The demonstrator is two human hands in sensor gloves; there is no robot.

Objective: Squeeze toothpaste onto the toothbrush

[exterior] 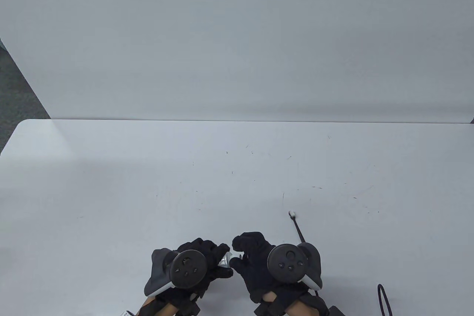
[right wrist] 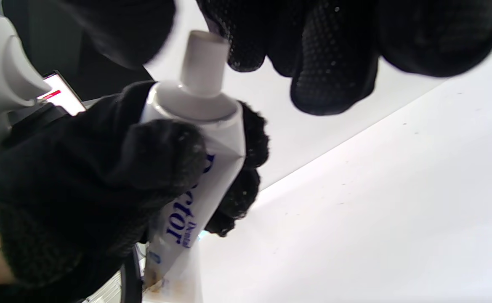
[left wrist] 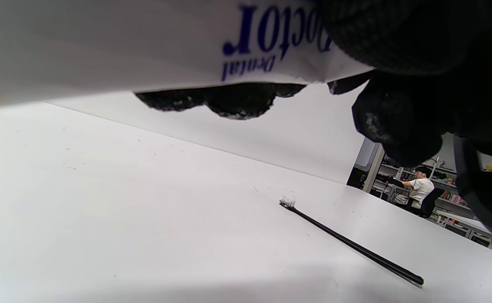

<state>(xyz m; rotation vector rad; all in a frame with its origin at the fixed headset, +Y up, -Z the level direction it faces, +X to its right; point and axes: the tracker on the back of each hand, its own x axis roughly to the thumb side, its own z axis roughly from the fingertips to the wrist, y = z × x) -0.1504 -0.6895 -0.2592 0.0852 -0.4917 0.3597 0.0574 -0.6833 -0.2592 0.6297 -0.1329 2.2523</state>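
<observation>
My left hand (exterior: 216,258) grips a white toothpaste tube (exterior: 224,259) with blue lettering just above the table's near edge; the tube also shows in the left wrist view (left wrist: 102,46) and the right wrist view (right wrist: 212,160). My right hand (exterior: 240,253) has its fingertips (right wrist: 321,63) around the tube's white cap end (right wrist: 203,59); whether they pinch it is unclear. A black toothbrush (exterior: 298,229) with white bristles lies flat on the table behind the right hand, head pointing away; it also shows in the left wrist view (left wrist: 347,244).
The white table (exterior: 148,182) runs back to a white wall at its far edge (exterior: 237,120). A black cable loop (exterior: 383,299) lies at the near right. A lit screen (right wrist: 60,94) shows behind my left hand.
</observation>
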